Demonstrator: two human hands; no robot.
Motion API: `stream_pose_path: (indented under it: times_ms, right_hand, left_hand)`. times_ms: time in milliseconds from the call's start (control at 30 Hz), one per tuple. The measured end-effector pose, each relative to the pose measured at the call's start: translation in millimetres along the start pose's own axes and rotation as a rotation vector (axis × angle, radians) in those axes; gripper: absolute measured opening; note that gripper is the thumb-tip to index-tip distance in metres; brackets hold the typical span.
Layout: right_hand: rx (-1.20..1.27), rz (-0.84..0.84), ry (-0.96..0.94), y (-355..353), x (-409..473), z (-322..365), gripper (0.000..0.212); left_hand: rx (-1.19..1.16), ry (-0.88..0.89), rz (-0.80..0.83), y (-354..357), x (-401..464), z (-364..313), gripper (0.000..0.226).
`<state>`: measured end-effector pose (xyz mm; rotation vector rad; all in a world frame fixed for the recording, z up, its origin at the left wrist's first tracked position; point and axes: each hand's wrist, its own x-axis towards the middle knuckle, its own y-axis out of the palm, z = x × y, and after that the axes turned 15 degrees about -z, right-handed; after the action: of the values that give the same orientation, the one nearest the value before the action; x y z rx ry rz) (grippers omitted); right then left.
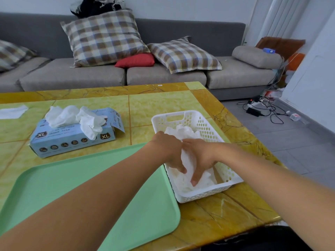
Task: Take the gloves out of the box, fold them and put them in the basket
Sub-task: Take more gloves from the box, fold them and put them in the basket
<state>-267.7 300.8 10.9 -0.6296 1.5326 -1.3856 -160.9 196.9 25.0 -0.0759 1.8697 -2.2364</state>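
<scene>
Both my arms reach across into the white basket (190, 117). My left hand (169, 149) and right hand (201, 157) each have a loose grip — fingers fairly straight, pressing the folded glove (188, 163) down.

Two bare forearms reach forward from the bottom corners of the view and meet near the middle, wrists angled in toward each other. The left hand (169, 151) is palm down, its knuckles raised and its fingers bent downward, the thumb tip pointing toward the body. The right hand (200, 156) lies just beside it, also palm down, fingers spread and pointing down, its thumb close to the left hand's fingers.
</scene>
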Motion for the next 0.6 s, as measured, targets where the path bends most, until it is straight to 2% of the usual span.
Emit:
stream_pose_path:
  times_ms: [100,167,267,333,367,400,467,533,600]
  right_hand:
    - [-0.031,0.037,0.03,-11.9,-6.7,7.9,0.142]
    - [-0.055,0.004,0.051,-42.5,-19.6,17.9,0.124]
    - [0.012,-0.259,-0.028,-90.1,-35.2,52.0,0.081]
    - [0.229,-0.458,-0.143,-99.7,-18.7,92.2,0.056]
    - [0.345,-0.495,-0.179,-98.1,-3.7,115.2,0.051]
    - [0.427,-0.502,-0.193,-94.2,12.8,138.9,0.054]
    - [0.445,-0.511,-0.191,-87.1,52.8,187.1,0.072]
    - [0.388,-0.47,-0.125,-85.1,93.8,219.8,0.096]
    - [0.395,-0.386,-0.012,-83.2,128.6,249.0,0.107]
  left_hand:
    - [-0.269,-0.022,-0.115,-9.5,-10.4,23.7,0.07]
    - [-0.453,-0.035,-0.281,-22.1,-32.8,55.8,0.056]
    - [-0.623,-0.153,-0.52,-26.7,-80.5,120.2,0.038]
    - [-0.596,-0.308,-0.609,-8.3,-112.8,173.8,0.035]
    - [-0.552,-0.397,-0.635,5.4,-127.2,199.2,0.04]
    - [-0.494,-0.482,-0.646,18.8,-140.4,220.1,0.049]
    - [-0.405,-0.6,-0.644,43.6,-166.8,250.9,0.073]
    - [-0.394,-0.645,-0.626,62.8,-186.2,261.9,0.091]
    - [-0.387,-0.649,-0.575,86.0,-203.8,268.8,0.099]
